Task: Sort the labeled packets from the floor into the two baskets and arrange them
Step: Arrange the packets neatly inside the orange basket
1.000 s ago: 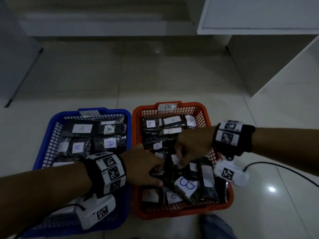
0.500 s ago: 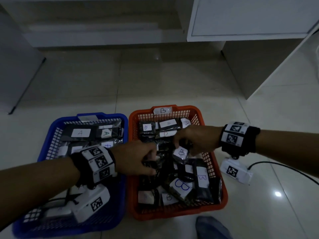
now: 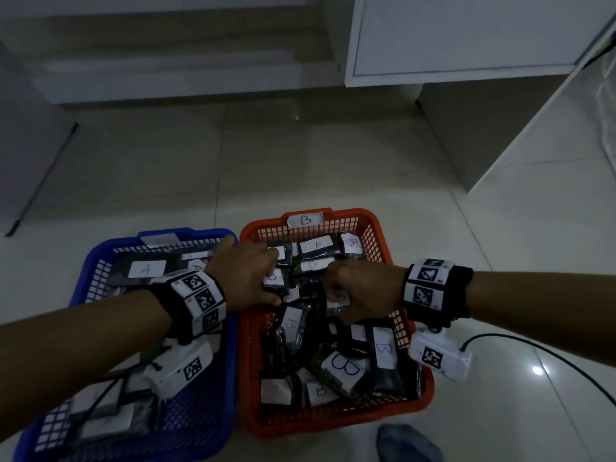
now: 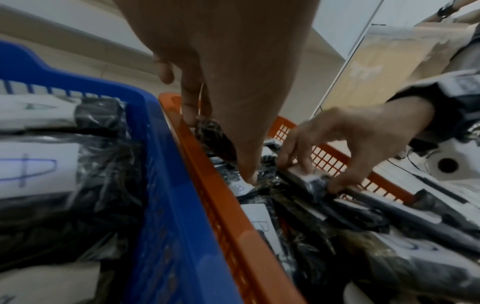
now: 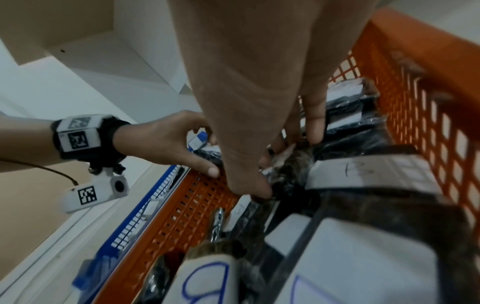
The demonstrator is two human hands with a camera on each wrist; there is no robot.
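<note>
An orange basket (image 3: pixel 405 408) tagged B holds several dark packets with white B labels. To its left, a blue basket (image 3: pixel 213 425) holds packets labeled A (image 3: pixel 146 269). My left hand (image 3: pixel 274 278) reaches over the orange basket's far left side and pinches a dark B packet (image 4: pixel 217 139) between thumb and fingers. My right hand (image 3: pixel 334 302) is at the basket's middle, with its fingers curled round another B packet (image 5: pixel 291 164), which it holds just above the pile. The two hands are close together.
Pale tiled floor (image 3: pixel 300 168) lies beyond the baskets. A white cabinet (image 3: pixel 466 38) stands at the far right, and a step runs along the back. A black cable (image 3: pixel 546 361) trails on the floor to the right. A blue-clad knee (image 3: pixel 410 443) is at the bottom edge.
My left hand has moved from the basket's middle toward its far left corner. My right hand has stayed over the middle, still holding a packet. The head view has tilted up.
</note>
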